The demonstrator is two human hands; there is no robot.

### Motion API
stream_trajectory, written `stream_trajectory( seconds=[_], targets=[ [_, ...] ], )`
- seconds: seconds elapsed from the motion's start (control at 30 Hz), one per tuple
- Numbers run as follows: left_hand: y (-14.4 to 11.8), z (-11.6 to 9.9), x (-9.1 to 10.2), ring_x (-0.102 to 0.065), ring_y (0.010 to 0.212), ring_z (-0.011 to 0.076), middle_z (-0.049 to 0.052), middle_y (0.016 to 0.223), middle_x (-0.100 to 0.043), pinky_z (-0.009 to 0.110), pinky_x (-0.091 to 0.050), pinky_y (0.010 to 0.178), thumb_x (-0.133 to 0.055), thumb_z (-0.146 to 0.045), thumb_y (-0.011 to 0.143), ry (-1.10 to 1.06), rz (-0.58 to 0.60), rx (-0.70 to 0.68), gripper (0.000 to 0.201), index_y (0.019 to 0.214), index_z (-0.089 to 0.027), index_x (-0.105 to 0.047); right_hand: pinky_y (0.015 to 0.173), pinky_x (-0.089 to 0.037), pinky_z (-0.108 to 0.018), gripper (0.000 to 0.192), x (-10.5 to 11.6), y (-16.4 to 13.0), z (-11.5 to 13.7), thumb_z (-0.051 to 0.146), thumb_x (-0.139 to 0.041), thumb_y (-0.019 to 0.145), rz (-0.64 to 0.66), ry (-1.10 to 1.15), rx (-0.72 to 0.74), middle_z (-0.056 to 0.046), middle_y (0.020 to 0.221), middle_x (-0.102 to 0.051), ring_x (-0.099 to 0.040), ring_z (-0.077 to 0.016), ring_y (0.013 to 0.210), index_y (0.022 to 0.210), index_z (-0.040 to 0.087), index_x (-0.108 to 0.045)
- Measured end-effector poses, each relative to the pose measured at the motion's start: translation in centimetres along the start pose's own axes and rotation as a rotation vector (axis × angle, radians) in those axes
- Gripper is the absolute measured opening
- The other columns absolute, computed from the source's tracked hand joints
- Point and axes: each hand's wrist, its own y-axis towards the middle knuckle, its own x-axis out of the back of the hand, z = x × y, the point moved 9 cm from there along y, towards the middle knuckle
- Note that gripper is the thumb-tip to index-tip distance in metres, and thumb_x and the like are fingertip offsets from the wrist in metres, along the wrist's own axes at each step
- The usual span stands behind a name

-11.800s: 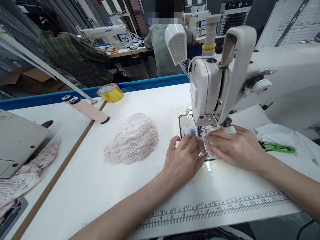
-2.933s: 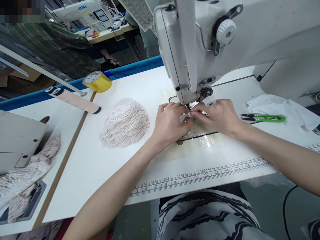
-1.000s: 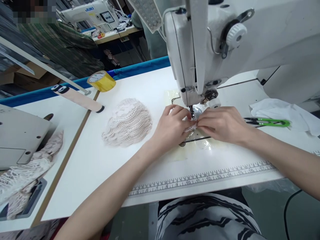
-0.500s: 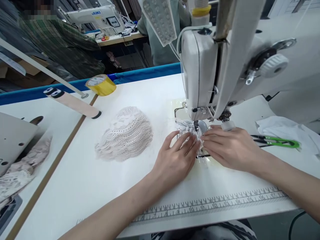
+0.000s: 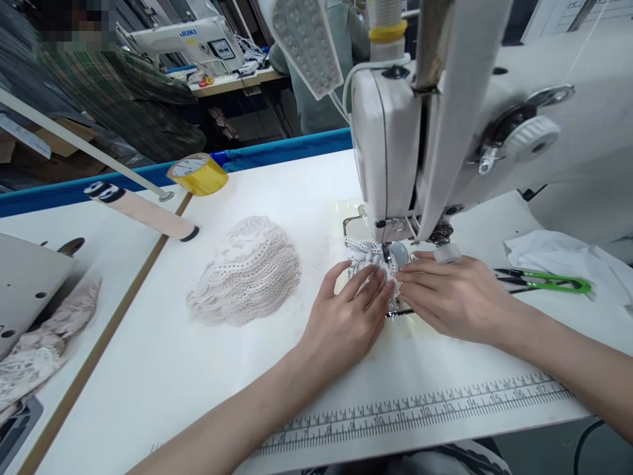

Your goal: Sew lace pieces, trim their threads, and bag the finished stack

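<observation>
Head view: left hand and right hand both lie flat with fingers spread, pressing the lace piece down under the sewing machine needle.

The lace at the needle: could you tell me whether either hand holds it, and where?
Both hands, left and right, press the lace flat with their fingertips on its near edge; neither grips it.

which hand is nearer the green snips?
Right. The right hand lies flat on the lace piece at the needle, its wrist just left of the green snips. The left hand sits on the far side of the right one.
</observation>
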Motion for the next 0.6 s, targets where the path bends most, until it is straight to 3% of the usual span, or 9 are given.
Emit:
stream_trajectory(
  seconds=[0.6],
  targets=[
    [0.6,1.3,-0.6,-0.063,0.113,0.021,0.007,0.119,-0.07,0.049,-0.033,0.106,-0.051,-0.018,0.093,-0.012,-0.035,0.066,0.027,0.117,-0.019,-0.065,0.06,-0.041,-0.028,0.022,-0.2,-0.1,-0.4,0.005,-0.054,0.083,-0.038,-0.047,-0.007,-0.002,0.083,-0.075,-0.066,-0.0138,0.068,0.068,0.016,-0.065]
  ],
)
